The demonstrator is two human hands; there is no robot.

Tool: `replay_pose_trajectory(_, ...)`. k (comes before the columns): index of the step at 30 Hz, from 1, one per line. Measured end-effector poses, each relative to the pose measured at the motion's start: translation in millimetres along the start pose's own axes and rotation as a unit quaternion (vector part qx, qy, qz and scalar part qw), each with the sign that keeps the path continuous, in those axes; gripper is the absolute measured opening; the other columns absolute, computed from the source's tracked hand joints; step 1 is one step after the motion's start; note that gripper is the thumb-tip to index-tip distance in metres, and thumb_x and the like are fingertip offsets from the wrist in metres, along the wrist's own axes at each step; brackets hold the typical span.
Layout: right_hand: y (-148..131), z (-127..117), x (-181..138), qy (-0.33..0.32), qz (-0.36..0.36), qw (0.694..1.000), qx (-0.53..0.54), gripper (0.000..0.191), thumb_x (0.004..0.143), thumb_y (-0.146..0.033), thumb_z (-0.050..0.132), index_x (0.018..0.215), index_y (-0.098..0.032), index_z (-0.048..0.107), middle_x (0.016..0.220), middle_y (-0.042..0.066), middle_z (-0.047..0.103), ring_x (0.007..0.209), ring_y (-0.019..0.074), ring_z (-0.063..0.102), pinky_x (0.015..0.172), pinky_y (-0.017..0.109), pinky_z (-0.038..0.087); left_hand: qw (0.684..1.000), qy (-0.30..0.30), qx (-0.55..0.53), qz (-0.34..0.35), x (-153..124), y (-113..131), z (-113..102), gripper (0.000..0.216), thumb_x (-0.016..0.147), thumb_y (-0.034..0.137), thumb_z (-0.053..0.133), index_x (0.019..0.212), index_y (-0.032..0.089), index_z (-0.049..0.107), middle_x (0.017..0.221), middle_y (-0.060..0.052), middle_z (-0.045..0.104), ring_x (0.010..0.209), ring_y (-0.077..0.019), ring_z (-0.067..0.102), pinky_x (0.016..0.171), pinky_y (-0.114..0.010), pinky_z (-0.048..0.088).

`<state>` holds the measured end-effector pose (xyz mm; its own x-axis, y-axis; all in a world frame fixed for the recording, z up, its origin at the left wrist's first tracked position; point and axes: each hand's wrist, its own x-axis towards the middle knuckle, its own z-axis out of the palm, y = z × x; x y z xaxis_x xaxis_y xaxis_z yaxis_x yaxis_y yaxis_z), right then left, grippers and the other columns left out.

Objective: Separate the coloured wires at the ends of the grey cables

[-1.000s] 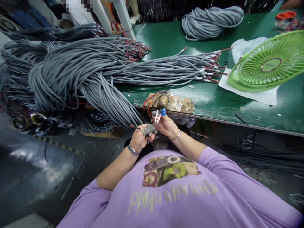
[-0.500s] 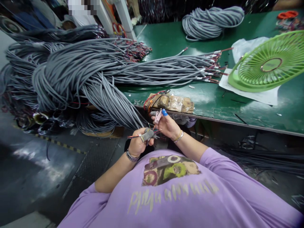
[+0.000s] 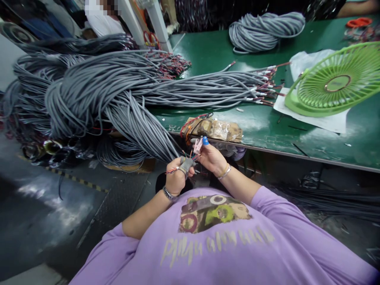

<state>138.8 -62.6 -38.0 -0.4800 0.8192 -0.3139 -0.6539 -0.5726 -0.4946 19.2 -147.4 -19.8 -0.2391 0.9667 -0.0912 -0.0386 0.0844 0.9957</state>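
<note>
My left hand (image 3: 175, 176) is closed around thin coloured wires (image 3: 171, 171) at the end of the grey cables; grey wrapping covers its thumb. Loose wire ends stick out on both sides of that thumb. Close by on the right, my right hand (image 3: 214, 159) pinches a small pink tool (image 3: 198, 145), whose exact kind I cannot make out. Blue tape is wound round one of its digits. The tool's lower end is by the wires above my left thumb. A thick bundle of grey cables (image 3: 148, 124) runs down from the bench towards my left hand.
On the green bench (image 3: 208, 43) lie more grey cables (image 3: 208, 89) with stripped ends, a coiled cable (image 3: 267, 31), and a wooden block (image 3: 227, 130) with wires at the front edge. A green fan (image 3: 338, 83) stands at right. Another person (image 3: 103, 23) is at the back left.
My left hand has turned slightly, and the wires in it now fan out above the thumb. The pink tool has tilted a little and stays in my right hand.
</note>
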Motion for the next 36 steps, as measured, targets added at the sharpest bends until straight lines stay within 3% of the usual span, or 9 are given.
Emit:
replay_pose_trajectory(11,2.4,-0.9,0.9,-0.023,0.0,1.0,0.013,0.038,0.084,-0.055,0.064,0.08,-0.017,0.066,0.07,0.0,0.065,0.058,0.0102,0.054,0.054,0.022,0.044,1.0,-0.008,0.009,-0.011,5.1,-3.7,3.7,0.028,0.077,0.042,0.067,0.068,0.016,0.063,0.052,0.001,0.061,0.042,-0.0079,0.051,0.043,-0.019,0.04)
replay_pose_trajectory(21,-1.5,-0.9,-3.8,-0.035,0.013,0.999,0.003,0.034,0.086,-0.052,0.061,0.087,-0.019,0.067,0.077,0.001,0.066,0.06,0.0092,0.053,0.05,0.019,0.04,1.0,-0.003,0.007,0.0,-5.9,-3.0,-8.0,0.033,0.077,0.044,0.068,0.06,0.016,0.061,0.05,-0.001,0.06,0.043,-0.0083,0.05,0.044,-0.02,0.037)
replay_pose_trajectory(26,0.6,-6.0,-3.0,-0.045,-0.048,0.996,-0.056,0.025,0.082,-0.04,0.068,0.088,-0.016,0.069,0.071,-0.001,0.061,0.057,0.0078,0.046,0.05,0.019,0.039,0.998,-0.065,-0.015,-0.018,-0.6,1.7,-15.0,0.037,0.069,0.049,0.071,0.056,0.016,0.06,0.044,-0.001,0.055,0.039,-0.0084,0.044,0.042,-0.022,0.033)
replay_pose_trajectory(31,6.6,-14.9,3.4,-0.027,-0.105,0.989,-0.1,0.037,0.082,-0.054,0.065,0.078,-0.017,0.067,0.07,0.001,0.06,0.059,0.0086,0.047,0.052,0.02,0.038,0.986,-0.158,-0.034,-0.046,14.1,3.6,-19.6,0.035,0.067,0.044,0.072,0.053,0.014,0.061,0.039,-0.001,0.052,0.036,-0.0082,0.042,0.041,-0.022,0.029)
replay_pose_trajectory(36,11.2,-18.4,12.6,-0.064,-0.077,0.99,-0.097,0.047,0.077,-0.063,0.066,0.079,-0.016,0.068,0.071,0.002,0.062,0.056,0.0083,0.045,0.051,0.02,0.038,0.976,-0.185,-0.061,-0.093,29.8,3.7,-13.9,0.035,0.058,0.046,0.076,0.055,0.013,0.064,0.036,0.0,0.05,0.03,-0.008,0.039,0.035,-0.022,0.023)
